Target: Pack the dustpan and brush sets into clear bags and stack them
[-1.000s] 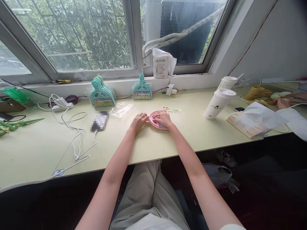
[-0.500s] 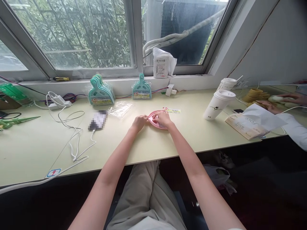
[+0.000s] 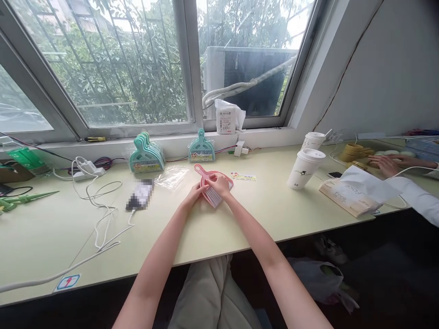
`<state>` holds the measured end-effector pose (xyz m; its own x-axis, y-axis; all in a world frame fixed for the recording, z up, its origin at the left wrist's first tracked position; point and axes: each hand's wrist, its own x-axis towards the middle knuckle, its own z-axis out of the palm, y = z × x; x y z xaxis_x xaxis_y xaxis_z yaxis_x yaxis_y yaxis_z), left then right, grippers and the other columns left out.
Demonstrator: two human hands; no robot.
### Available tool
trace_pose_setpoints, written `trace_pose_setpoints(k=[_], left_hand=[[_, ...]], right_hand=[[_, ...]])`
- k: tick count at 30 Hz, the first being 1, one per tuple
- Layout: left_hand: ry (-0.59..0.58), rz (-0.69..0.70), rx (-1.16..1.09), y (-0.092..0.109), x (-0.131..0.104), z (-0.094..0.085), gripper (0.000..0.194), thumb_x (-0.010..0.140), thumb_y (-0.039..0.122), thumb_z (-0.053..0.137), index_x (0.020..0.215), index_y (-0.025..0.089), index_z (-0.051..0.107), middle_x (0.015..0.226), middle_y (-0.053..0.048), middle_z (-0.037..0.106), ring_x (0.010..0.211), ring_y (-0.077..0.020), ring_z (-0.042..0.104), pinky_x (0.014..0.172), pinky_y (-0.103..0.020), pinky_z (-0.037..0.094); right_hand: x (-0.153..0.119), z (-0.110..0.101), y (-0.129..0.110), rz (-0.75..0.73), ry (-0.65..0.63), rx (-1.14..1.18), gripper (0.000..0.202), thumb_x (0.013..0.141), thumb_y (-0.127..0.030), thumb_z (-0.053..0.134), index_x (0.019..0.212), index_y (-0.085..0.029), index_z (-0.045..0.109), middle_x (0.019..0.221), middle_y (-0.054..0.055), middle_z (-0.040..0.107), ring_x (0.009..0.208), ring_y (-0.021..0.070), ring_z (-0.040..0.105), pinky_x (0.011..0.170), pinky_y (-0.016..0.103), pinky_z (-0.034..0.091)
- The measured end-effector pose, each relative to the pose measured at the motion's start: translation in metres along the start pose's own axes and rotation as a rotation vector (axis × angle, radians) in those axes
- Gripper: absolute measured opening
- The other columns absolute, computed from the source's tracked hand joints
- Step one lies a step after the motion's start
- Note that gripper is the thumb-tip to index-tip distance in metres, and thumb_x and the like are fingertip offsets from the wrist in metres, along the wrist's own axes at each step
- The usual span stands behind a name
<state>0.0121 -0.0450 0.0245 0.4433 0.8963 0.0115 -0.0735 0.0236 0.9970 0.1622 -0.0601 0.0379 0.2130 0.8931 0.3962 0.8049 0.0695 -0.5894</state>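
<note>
Both my hands are on a pink dustpan-and-brush set (image 3: pixel 213 196) held over the table, its looped handle pointing to the back left and its ribbed part toward me. My left hand (image 3: pixel 196 193) grips the left edge near the handle, fingers closed. Across the middle, my right hand (image 3: pixel 218 184) has its fingers pinched on the pink set. Just right of it a printed label card (image 3: pixel 243 177) lies flat. Clear plastic wrapping (image 3: pixel 173 176) rests to the left. Teal wrapped sets (image 3: pixel 147 157) and a single teal set (image 3: pixel 201 148) stand against the wall.
A phone (image 3: pixel 140 194) and white cables lie at left. To the right are white paper cups (image 3: pixel 305 169), a tissue pack (image 3: pixel 356 192) and another person's hands by yellow items (image 3: pixel 356 153). A white package (image 3: pixel 228 119) sits on the sill.
The pink set has turned, its handle now pointing to the back left and its ribbed part toward me. Both hands have shifted with it. The camera view has tilted upward.
</note>
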Motion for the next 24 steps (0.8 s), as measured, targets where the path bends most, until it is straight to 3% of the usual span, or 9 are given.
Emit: trace_pose_setpoints(k=[3, 5, 8, 11, 14, 16, 20, 24], left_hand=[[0.084, -0.101, -0.12, -0.002, 0.003, -0.006, 0.049, 0.071, 0.027, 0.069, 0.119, 0.017, 0.059, 0.107, -0.011, 0.066, 0.087, -0.0235, 0.066, 0.072, -0.033, 0.055], [0.18, -0.097, -0.209, -0.003, 0.006, -0.011, 0.049, 0.072, 0.026, 0.067, 0.12, 0.02, 0.057, 0.106, -0.009, 0.067, 0.083, -0.0213, 0.067, 0.069, -0.032, 0.055], [0.282, -0.06, -0.375, -0.002, 0.009, -0.018, 0.05, 0.078, 0.03, 0.064, 0.126, 0.022, 0.052, 0.108, -0.008, 0.067, 0.087, -0.0206, 0.067, 0.073, -0.035, 0.056], [0.304, -0.005, -0.478, 0.0, 0.009, -0.023, 0.047, 0.082, 0.034, 0.061, 0.126, 0.02, 0.051, 0.112, -0.009, 0.066, 0.095, -0.0215, 0.066, 0.081, -0.037, 0.056], [0.284, 0.052, -0.536, 0.0, 0.008, -0.024, 0.044, 0.084, 0.033, 0.059, 0.125, 0.019, 0.053, 0.115, -0.009, 0.066, 0.103, -0.0227, 0.064, 0.086, -0.038, 0.055], [0.31, 0.061, -0.557, 0.0, 0.007, -0.023, 0.04, 0.085, 0.033, 0.057, 0.122, 0.019, 0.055, 0.116, -0.008, 0.066, 0.106, -0.0233, 0.063, 0.087, -0.038, 0.055], [0.37, 0.026, -0.583, 0.001, 0.005, -0.023, 0.039, 0.085, 0.03, 0.057, 0.122, 0.018, 0.056, 0.115, -0.009, 0.067, 0.106, -0.0241, 0.063, 0.087, -0.038, 0.055], [0.374, 0.003, -0.583, 0.0, 0.006, -0.023, 0.039, 0.083, 0.029, 0.059, 0.121, 0.018, 0.055, 0.113, -0.009, 0.067, 0.102, -0.0217, 0.065, 0.087, -0.037, 0.055]], right_hand=[[0.005, -0.01, 0.021, 0.071, 0.177, -0.074, 0.039, 0.093, -0.041, 0.04, 0.117, -0.019, 0.062, 0.129, 0.013, 0.059, 0.12, 0.0243, 0.05, 0.1, 0.04, 0.037], [0.005, -0.021, 0.047, 0.203, 0.235, -0.198, 0.046, 0.093, -0.037, 0.039, 0.131, -0.015, 0.052, 0.145, 0.018, 0.042, 0.136, 0.0309, 0.032, 0.108, 0.053, 0.024], [0.003, -0.031, 0.078, 0.378, 0.029, -0.264, 0.05, 0.094, -0.039, 0.038, 0.136, -0.014, 0.048, 0.151, 0.02, 0.032, 0.142, 0.0345, 0.019, 0.108, 0.063, 0.011], [-0.002, -0.026, 0.081, 0.263, -0.183, -0.21, 0.042, 0.096, -0.041, 0.037, 0.126, -0.02, 0.056, 0.144, 0.014, 0.046, 0.138, 0.0294, 0.031, 0.109, 0.063, 0.009], [-0.008, -0.009, 0.062, 0.061, -0.242, -0.17, 0.039, 0.094, -0.034, 0.044, 0.13, -0.022, 0.052, 0.138, 0.011, 0.054, 0.135, 0.0244, 0.038, 0.113, 0.055, 0.014], [-0.012, -0.001, 0.05, 0.001, -0.238, -0.174, 0.041, 0.093, -0.026, 0.045, 0.133, -0.023, 0.05, 0.136, 0.011, 0.056, 0.132, 0.023, 0.043, 0.114, 0.049, 0.017], [-0.011, -0.004, 0.048, 0.1, -0.17, -0.112, 0.035, 0.089, -0.022, 0.047, 0.121, -0.025, 0.062, 0.119, 0.008, 0.068, 0.112, 0.0222, 0.06, 0.107, 0.04, 0.031], [-0.001, -0.024, 0.053, 0.297, 0.121, 0.15, 0.048, 0.093, -0.033, 0.032, 0.132, -0.016, 0.053, 0.121, 0.013, 0.066, 0.107, 0.0226, 0.063, 0.089, 0.032, 0.046]])
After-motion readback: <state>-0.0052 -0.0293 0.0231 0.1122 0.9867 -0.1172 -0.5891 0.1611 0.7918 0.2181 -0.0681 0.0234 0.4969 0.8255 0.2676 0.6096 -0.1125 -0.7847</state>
